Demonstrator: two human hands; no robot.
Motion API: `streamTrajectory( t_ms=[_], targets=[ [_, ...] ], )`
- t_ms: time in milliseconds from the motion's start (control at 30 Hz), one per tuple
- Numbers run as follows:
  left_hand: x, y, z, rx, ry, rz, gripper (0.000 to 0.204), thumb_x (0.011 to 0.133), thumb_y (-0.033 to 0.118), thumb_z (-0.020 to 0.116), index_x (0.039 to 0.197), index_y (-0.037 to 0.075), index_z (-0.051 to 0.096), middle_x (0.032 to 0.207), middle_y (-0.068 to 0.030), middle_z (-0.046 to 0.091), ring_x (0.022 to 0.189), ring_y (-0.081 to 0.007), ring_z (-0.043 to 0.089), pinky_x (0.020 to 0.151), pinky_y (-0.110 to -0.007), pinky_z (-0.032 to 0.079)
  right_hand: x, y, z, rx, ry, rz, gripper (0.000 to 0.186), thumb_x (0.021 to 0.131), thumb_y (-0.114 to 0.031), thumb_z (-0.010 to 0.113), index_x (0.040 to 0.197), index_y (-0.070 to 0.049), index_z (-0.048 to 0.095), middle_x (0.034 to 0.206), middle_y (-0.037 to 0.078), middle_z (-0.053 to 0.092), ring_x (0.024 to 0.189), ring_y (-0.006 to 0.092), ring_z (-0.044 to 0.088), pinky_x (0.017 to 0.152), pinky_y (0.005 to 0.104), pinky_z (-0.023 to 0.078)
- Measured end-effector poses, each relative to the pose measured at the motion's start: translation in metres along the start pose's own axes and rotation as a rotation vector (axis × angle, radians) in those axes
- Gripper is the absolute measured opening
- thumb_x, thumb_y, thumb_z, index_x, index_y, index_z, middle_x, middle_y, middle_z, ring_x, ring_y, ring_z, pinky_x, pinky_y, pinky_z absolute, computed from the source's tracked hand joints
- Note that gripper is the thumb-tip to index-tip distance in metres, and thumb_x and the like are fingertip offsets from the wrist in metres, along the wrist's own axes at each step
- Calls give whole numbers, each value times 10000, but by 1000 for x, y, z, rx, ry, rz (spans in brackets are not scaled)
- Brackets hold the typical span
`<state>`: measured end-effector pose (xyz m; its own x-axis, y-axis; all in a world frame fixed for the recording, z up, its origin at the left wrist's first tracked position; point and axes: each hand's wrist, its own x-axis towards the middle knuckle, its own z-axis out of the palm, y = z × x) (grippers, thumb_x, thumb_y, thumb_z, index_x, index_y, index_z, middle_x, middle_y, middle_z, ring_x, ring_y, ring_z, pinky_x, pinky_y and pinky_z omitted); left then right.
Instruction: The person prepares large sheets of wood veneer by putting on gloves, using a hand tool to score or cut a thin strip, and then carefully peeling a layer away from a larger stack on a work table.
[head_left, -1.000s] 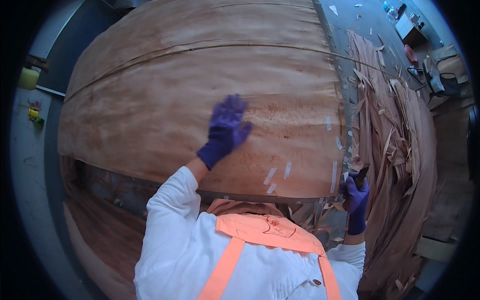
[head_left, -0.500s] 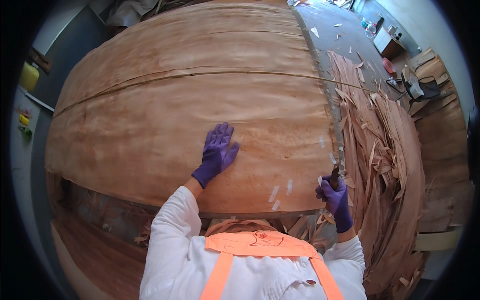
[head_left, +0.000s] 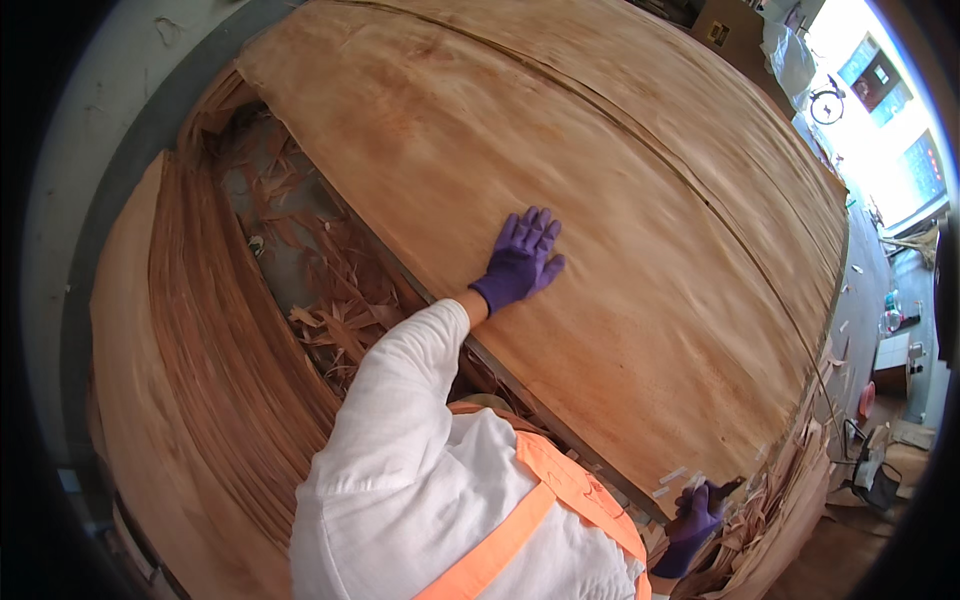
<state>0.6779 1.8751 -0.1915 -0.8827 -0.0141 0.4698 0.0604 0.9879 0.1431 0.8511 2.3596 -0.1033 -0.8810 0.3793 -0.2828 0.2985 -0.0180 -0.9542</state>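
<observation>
A large, slightly rippled sheet of wood veneer (head_left: 620,320) lies spread before me on a raised stack. My left hand (head_left: 522,262), in a purple glove, rests flat on it with the fingers stretched out. Down at the near right corner, my purple-gloved right hand (head_left: 695,520) is closed around a dark knife-like tool (head_left: 730,487); its exact shape is hard to make out. Short pieces of whitish tape (head_left: 673,474) stick to the veneer beside that hand. Farther across the sheet runs a long thin strip (head_left: 708,203), reaching past the right edge.
At the left stands another stack of veneer (head_left: 230,330), with torn scraps (head_left: 345,300) on the floor between the stacks. Veneer strips (head_left: 775,530) heap up past the right edge. Beyond are a pink basin (head_left: 866,399), a chair (head_left: 878,485) and a bicycle (head_left: 827,103).
My view has swung to the left, so the veneer sheet now slants and the left stack shows more. Left hand stays flat on the sheet; right hand still grips the dark tool near the corner.
</observation>
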Motion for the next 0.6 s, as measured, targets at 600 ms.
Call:
streamTrajectory(
  t_ms=[600],
  targets=[
    [40,-29,11,-46,-74,86,603,864,401,484,1338,40,388,1425,-180,322,1336,-344,272,1091,-489,185,-60,-26,107,-14,58,81,158,857,-117,591,981,-43,529,661,75,588,494,121,538,433,221,377]
  ],
)
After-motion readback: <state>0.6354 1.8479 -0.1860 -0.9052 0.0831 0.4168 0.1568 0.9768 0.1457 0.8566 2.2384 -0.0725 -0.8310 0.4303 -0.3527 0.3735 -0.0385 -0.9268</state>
